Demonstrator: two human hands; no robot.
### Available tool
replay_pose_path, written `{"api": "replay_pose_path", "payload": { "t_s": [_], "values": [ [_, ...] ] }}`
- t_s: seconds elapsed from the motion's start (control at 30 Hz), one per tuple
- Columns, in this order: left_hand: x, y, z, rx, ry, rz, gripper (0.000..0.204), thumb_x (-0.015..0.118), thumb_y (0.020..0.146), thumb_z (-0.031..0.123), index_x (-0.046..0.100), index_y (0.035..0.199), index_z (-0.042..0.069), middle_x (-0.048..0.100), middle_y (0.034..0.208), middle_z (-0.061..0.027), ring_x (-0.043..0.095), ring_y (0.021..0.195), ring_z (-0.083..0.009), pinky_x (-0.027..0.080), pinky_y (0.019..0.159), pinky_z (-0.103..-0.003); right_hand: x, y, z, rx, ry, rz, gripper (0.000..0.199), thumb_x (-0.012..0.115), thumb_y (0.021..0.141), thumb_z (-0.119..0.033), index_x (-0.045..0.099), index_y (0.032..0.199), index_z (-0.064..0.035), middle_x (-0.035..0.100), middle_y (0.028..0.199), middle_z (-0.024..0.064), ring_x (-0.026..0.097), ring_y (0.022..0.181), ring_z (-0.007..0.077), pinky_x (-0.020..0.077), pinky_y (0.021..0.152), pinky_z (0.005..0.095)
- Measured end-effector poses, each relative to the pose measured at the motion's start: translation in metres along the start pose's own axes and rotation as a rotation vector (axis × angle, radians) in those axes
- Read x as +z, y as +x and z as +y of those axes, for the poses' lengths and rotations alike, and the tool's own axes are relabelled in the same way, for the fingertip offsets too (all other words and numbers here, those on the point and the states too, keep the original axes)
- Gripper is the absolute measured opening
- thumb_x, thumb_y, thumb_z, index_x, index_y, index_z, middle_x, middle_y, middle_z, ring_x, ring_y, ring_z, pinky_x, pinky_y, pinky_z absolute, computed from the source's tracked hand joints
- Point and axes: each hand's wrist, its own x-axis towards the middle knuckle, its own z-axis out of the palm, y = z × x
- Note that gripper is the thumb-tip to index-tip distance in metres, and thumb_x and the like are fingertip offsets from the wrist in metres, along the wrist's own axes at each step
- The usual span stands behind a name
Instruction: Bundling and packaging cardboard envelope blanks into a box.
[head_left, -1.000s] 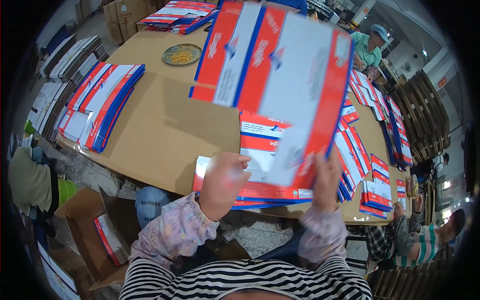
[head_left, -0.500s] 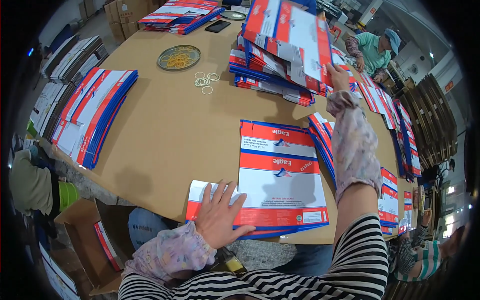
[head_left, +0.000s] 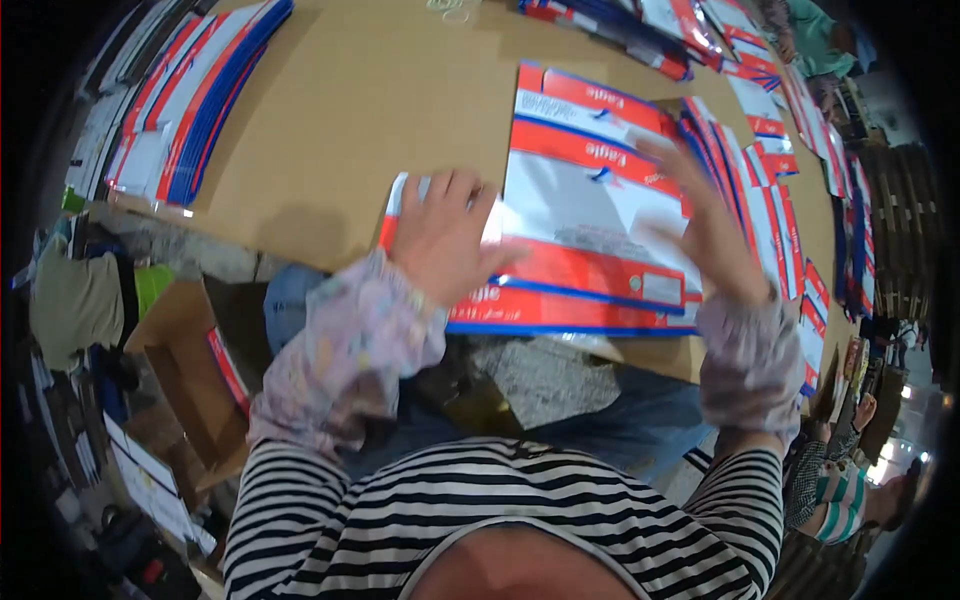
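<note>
A flat red, white and blue printed carton (head_left: 575,225) lies in front of me at the table's near edge, with the edge of another flat carton (head_left: 590,318) showing beneath it. My left hand (head_left: 445,235) rests at the carton's left side, fingers spread. Above its right side is my right hand (head_left: 710,235), smeared by motion, fingers apart and holding nothing; I cannot tell whether it touches the carton. Just right of it stand several folded cartons (head_left: 715,160).
A stack of folded cartons (head_left: 200,100) lies at the table's left. Another pile (head_left: 625,35) sits at the far side, near pale rubber bands (head_left: 450,10). An open brown box (head_left: 185,370) stands below the left edge. At the far right, a co-worker in green (head_left: 820,40) is partly visible.
My right hand has let go of the carton at the far pile and come back over the near one. My left hand stays by the near carton's left side. The view has tilted downward.
</note>
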Motion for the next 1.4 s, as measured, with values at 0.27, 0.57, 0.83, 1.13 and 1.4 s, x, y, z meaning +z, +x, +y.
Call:
{"api": "replay_pose_path", "payload": {
  "t_s": [0.27, 0.57, 0.83, 1.13, 1.4],
  "values": [
    [0.021, 0.001, -0.007, -0.039, -0.016, 0.115, 0.031, 0.063, 0.084, 0.026, 0.061, 0.109, 0.008, 0.053, 0.105, -0.0102, 0.048, 0.106, -0.0271, 0.035, 0.091, -0.041, 0.101, -0.083, -0.033, 0.055, -0.419, -0.121, 0.086, 0.065, 0.075, -0.052, 0.034, 0.142, -0.0070, 0.032, 0.147, 0.0180, 0.030, 0.136, 0.0342, 0.0242, 0.111, 0.0472],
    [0.018, 0.007, -0.014, -0.079, 0.023, 0.027, 0.020, 0.058, 0.087, 0.023, 0.061, 0.100, 0.008, 0.055, 0.100, -0.0097, 0.050, 0.101, -0.0273, 0.036, 0.088, -0.042, 0.127, -0.091, -0.055, 0.146, -0.482, 0.021, 0.083, 0.063, 0.077, -0.052, 0.035, 0.141, -0.0074, 0.035, 0.146, 0.0160, 0.032, 0.136, 0.0319, 0.0244, 0.112, 0.0463],
    [0.012, 0.013, -0.019, -0.077, -0.125, 0.083, 0.019, 0.056, 0.089, 0.021, 0.059, 0.097, 0.004, 0.054, 0.098, -0.0123, 0.052, 0.095, -0.0302, 0.038, 0.085, -0.041, 0.134, -0.090, -0.059, 0.190, -0.512, 0.069, 0.085, 0.061, 0.076, -0.054, 0.035, 0.142, -0.0083, 0.033, 0.147, 0.0147, 0.031, 0.136, 0.0311, 0.0241, 0.112, 0.0461],
    [0.008, 0.009, -0.016, 0.002, -0.217, 0.220, 0.011, 0.055, 0.088, 0.015, 0.056, 0.092, 0.004, 0.060, 0.089, -0.0109, 0.057, 0.088, -0.0279, 0.037, 0.081, -0.038, 0.135, -0.090, -0.060, 0.193, -0.539, 0.084, 0.084, 0.056, 0.077, -0.059, 0.036, 0.142, -0.0100, 0.033, 0.148, 0.0142, 0.032, 0.136, 0.0302, 0.0240, 0.112, 0.0466],
    [0.002, 0.008, -0.015, 0.123, -0.283, 0.314, 0.012, 0.054, 0.090, 0.015, 0.053, 0.086, 0.003, 0.058, 0.082, -0.0109, 0.055, 0.076, -0.0282, 0.038, 0.073, -0.036, 0.137, -0.091, -0.057, 0.197, -0.541, 0.094, 0.082, 0.057, 0.077, -0.059, 0.037, 0.141, -0.0124, 0.036, 0.146, 0.0123, 0.035, 0.134, 0.0298, 0.0246, 0.112, 0.0460]
  ]
}}
